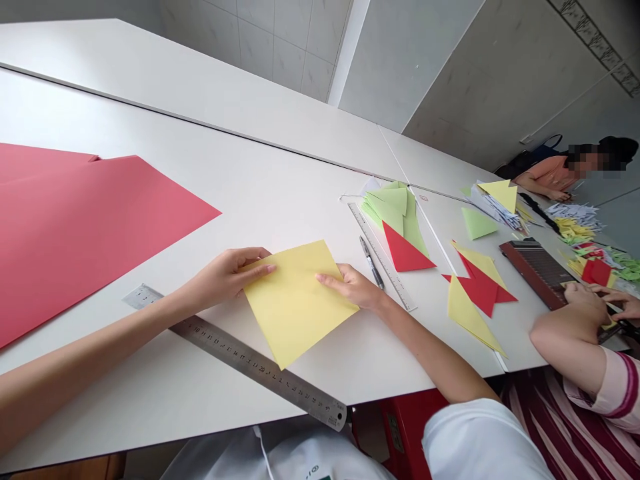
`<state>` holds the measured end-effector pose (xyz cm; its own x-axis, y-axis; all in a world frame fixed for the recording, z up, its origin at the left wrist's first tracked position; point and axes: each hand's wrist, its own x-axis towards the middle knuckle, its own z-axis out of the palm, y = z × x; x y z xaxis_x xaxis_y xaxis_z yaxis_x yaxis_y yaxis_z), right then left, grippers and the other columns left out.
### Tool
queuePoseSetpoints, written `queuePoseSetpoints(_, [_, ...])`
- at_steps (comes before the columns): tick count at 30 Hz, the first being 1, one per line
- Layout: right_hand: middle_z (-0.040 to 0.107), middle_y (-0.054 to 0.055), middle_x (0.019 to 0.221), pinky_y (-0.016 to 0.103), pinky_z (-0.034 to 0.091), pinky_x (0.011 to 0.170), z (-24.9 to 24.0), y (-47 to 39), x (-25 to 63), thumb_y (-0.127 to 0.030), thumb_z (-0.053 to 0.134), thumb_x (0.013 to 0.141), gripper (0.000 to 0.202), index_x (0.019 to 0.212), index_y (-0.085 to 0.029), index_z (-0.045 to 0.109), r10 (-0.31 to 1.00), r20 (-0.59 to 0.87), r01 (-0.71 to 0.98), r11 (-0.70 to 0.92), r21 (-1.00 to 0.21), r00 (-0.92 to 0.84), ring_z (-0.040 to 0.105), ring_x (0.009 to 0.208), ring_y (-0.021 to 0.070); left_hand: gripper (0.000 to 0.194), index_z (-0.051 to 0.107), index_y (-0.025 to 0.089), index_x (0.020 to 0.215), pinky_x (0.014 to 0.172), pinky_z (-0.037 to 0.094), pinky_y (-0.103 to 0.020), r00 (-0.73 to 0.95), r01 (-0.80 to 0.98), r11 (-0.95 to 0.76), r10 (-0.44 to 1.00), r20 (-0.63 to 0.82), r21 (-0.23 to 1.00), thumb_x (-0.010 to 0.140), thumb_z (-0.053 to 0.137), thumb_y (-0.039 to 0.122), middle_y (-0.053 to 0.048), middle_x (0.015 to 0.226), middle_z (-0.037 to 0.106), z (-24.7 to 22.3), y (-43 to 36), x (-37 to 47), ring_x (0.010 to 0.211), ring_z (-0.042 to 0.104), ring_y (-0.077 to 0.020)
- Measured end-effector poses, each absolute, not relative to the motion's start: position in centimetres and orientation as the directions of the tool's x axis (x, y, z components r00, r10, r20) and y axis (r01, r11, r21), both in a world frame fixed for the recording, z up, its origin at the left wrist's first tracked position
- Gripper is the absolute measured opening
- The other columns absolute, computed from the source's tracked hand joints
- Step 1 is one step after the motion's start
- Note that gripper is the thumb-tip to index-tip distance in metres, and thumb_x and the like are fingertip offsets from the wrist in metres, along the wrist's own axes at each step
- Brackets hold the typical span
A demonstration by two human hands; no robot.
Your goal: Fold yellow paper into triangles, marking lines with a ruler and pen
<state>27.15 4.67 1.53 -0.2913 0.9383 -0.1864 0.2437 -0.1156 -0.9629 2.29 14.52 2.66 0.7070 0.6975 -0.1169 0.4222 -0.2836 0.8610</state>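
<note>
A yellow sheet of paper point(300, 307) is held between my two hands above the white table. My left hand point(235, 270) grips its upper left edge, thumb on top and fingers behind. On its right side my right hand point(347, 285) pinches the sheet the same way. Under the paper and my left forearm, a steel ruler point(260, 363) lies slanted, its right end at the table's front edge. A black pen point(371, 262) and a clear ruler point(383, 257) rest just right of my right hand.
Large red sheets point(100, 227) cover the table's left side. Green papers point(395, 203), a red triangle point(404, 250) and folded yellow pieces point(470, 313) lie to the right. A person's hands point(590, 300) work beside a paper cutter point(540, 270); another person point(555, 173) sits farther back.
</note>
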Motion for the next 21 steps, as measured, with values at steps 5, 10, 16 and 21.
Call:
queuePoseSetpoints(5, [0.067,0.005,0.111,0.028,0.054,0.076,1.7,4.1,27.1,-0.045,0.045,0.099,0.045,0.138,-0.023,0.05,0.94,-0.138,0.394,-0.004,-0.919,-0.312,0.065,0.095,0.0176,0.049,0.063,0.02,0.083,0.045,0.029,-0.021,0.746,0.411,-0.189,0.632,-0.21,0.892,0.087,0.045,0.065,0.005,0.052,0.048,2.9,14.4,2.2,0.043,0.04,-0.0055])
queuePoseSetpoints(10, [0.063,-0.003,0.077,0.024,0.04,0.055,1.9,3.3,26.6,-0.022,0.039,0.096,0.054,0.15,-0.033,0.036,0.938,-0.125,0.606,0.104,-0.789,-0.324,0.048,0.055,0.012,0.049,0.059,0.02,0.075,0.043,0.029,-0.023,0.759,0.387,-0.152,0.613,-0.22,0.909,0.086,0.044,0.066,0.003,0.052,0.046,3.9,13.5,2.4,0.042,0.039,-0.0091])
queuePoseSetpoints(16, [0.066,0.007,0.098,0.029,0.038,0.065,2.0,2.8,25.2,-0.019,0.04,0.089,0.064,0.152,-0.025,0.033,0.946,-0.086,0.753,0.191,-0.63,-0.312,0.051,0.071,0.0192,0.051,0.065,0.021,0.092,0.055,0.044,-0.025,0.746,0.394,-0.153,0.629,-0.218,0.906,0.079,0.052,0.069,-0.003,0.081,0.067,4.7,12.8,2.6,0.066,0.06,-0.0185])
queuePoseSetpoints(21, [0.064,0.009,0.114,0.032,0.042,0.073,2.7,2.6,25.2,-0.056,0.05,0.093,0.07,0.152,-0.024,0.031,0.926,-0.113,0.711,0.193,-0.676,-0.359,0.056,0.084,0.0224,0.04,0.064,0.024,0.094,0.063,0.047,-0.025,0.725,0.413,-0.147,0.65,-0.226,0.899,0.079,0.059,0.06,-0.001,0.086,0.071,5.0,12.5,2.8,0.076,0.066,-0.0208])
